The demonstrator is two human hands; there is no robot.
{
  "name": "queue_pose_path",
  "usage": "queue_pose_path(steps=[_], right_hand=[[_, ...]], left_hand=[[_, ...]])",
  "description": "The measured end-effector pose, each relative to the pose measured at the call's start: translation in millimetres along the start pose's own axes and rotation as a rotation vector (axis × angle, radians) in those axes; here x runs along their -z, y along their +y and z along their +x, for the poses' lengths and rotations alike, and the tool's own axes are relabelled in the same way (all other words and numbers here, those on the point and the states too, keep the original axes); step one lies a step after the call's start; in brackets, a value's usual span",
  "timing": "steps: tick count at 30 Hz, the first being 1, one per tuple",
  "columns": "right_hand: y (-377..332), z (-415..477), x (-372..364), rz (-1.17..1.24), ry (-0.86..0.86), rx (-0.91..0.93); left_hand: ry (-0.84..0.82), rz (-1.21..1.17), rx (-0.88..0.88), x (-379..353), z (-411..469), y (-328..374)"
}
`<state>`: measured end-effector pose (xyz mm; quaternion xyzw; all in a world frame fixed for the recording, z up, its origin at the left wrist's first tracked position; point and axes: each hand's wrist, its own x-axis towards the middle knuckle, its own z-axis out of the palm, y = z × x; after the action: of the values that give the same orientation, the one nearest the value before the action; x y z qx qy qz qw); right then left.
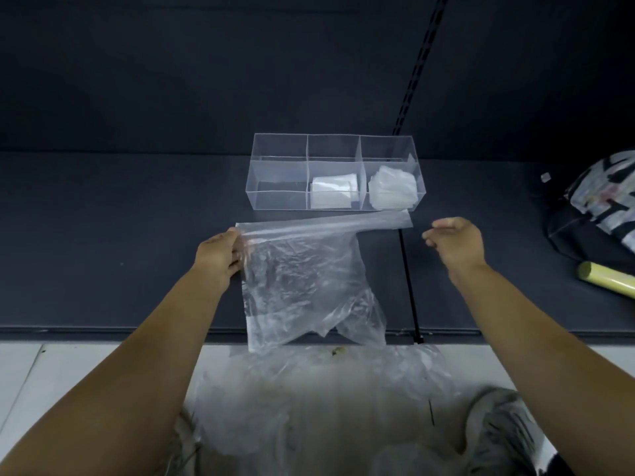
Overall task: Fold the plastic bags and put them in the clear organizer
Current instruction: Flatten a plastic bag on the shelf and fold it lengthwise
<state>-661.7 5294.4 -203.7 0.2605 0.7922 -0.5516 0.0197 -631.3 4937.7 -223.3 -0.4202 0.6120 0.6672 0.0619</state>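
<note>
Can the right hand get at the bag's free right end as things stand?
Probably yes. The right hand is open, holds nothing, and sits just right of the bag; only bare shelf lies between. The organizer stands behind, out of the path.

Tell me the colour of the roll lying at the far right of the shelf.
The roll is pale yellow with a glossy surface; it shows in the head view.

Dim overall. Dark shelf [103, 252] and back panel [206, 80] swallow most light; pale floor [86, 365] at bottom reads brightest. Light soft and even; shadows faint. Sheen along creases of plastic bag [295, 269]; thin highlights on rims of clear organizer [278, 180]. Wide-angle bend: shelf front curves, slotted upright [416, 73] bows. Centre fairly sharp. Bottom edge smeared: loose plastic heap [309, 407] and shoe [498, 431] out of focus.
</note>
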Motion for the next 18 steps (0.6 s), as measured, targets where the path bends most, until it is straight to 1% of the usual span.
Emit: queue_pose_path(steps=[1, 2, 6, 8, 9, 10, 13, 16, 18], right_hand=[[0.7, -10.2, -0.3, 0.005, -0.053, 0.009], [2.5, -22.8, -0.1, 0.008, -0.143, 0.01], [15.2, -80.1, 5.9, -0.011, -0.688, 0.018], [22.0, -101.5, 5.0, -0.097, -0.886, 0.018], [24.9, -108.4, 2.2, -0.141, -0.928, 0.02], [28.2, -112.8, -1.4, -0.172, -0.93, 0.021], [38.4, -114.8, -9.3, -0.202, -0.866, 0.003], [38.6, -113.7, -0.9, -0.236, -0.85, 0.001], [33.0, -109.8, 13.9, -0.312, -0.833, -0.004]], left_hand=[[-0.05, -0.007, 0.025, 4.0, -3.4, -2.6], [-0.098, -0.007, 0.05, 9.0, -8.2, -6.3], [-0.214, -0.05, 0.146, 28.6, -35.7, -29.0], [-0.254, -0.05, 0.194, 36.5, -51.4, -41.2], [-0.274, -0.029, 0.216, 39.0, -58.9, -47.9], [-0.293, -0.004, 0.235, 40.1, -67.3, -54.9], [-0.281, 0.053, 0.281, 32.8, -90.0, -77.4], [-0.13, -0.005, 0.293, 25.8, -98.2, -89.6], [-0.03, -0.038, 0.247, 28.2, -93.0, -87.9]])
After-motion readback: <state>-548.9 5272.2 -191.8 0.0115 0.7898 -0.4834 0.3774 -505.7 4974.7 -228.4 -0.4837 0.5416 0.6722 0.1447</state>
